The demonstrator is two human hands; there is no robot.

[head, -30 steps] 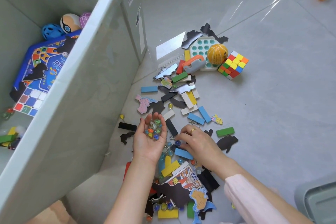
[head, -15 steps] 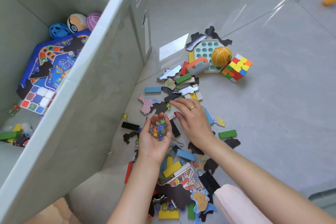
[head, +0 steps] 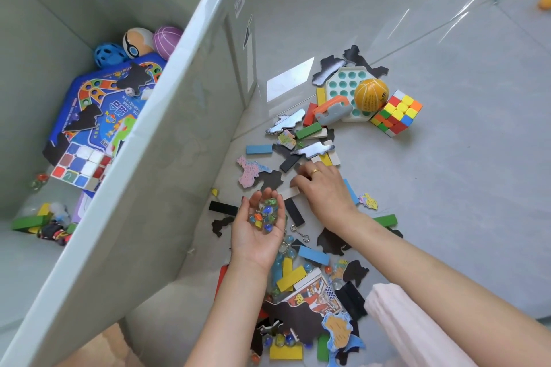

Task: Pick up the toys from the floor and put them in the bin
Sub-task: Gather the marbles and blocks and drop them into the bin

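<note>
My left hand [head: 258, 229] is cupped palm up beside the bin wall, holding several glass marbles [head: 264, 216]. My right hand [head: 323, 191] lies palm down on the floor just to its right, fingers reaching among coloured wooden blocks and black puzzle pieces; whether it grips anything I cannot tell. The large pale green bin [head: 167, 116] stands on the left, with balls, a blue game board [head: 98, 110] and blocks inside. More marbles, blocks and cards lie on the floor near my forearms.
Farther out on the grey floor lie an orange ball [head: 371, 94], a colour cube [head: 398, 112], a white and teal pop tray [head: 346, 83] and an orange-grey toy [head: 332, 110]. A yellow-orange object [head: 545, 0] sits at the far right edge. A pink sleeve or knee [head: 408, 325] is at bottom right.
My right hand has moved up and away from me, from the blocks near my wrist to the pieces beyond my left hand. The left hand stays cupped on the marbles.
</note>
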